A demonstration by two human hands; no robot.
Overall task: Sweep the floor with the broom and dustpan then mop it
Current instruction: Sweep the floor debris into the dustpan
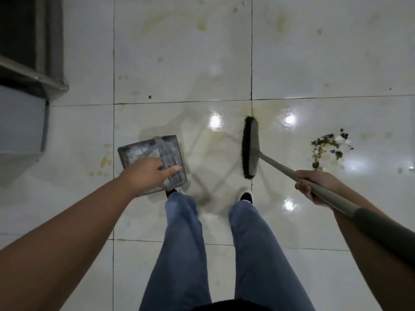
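Observation:
My left hand [147,175] grips the strap handle of a grey metal dustpan [143,151], held above the white tiled floor [179,63] in front of my left foot. My right hand [314,187] is curled round the grey broom handle [278,168]. The broom head [249,147], with dark bristles, stands on the floor just ahead of my right foot. A small pile of leafy and white debris [327,149] lies on the tile to the right of the broom head, apart from it.
Yellowish stains [202,24] and a small dark speck [149,97] mark the tiles ahead. A dark doorway with a metal threshold [33,77] and a grey box-like object [20,122] stand at the left. My legs in blue jeans fill the bottom middle.

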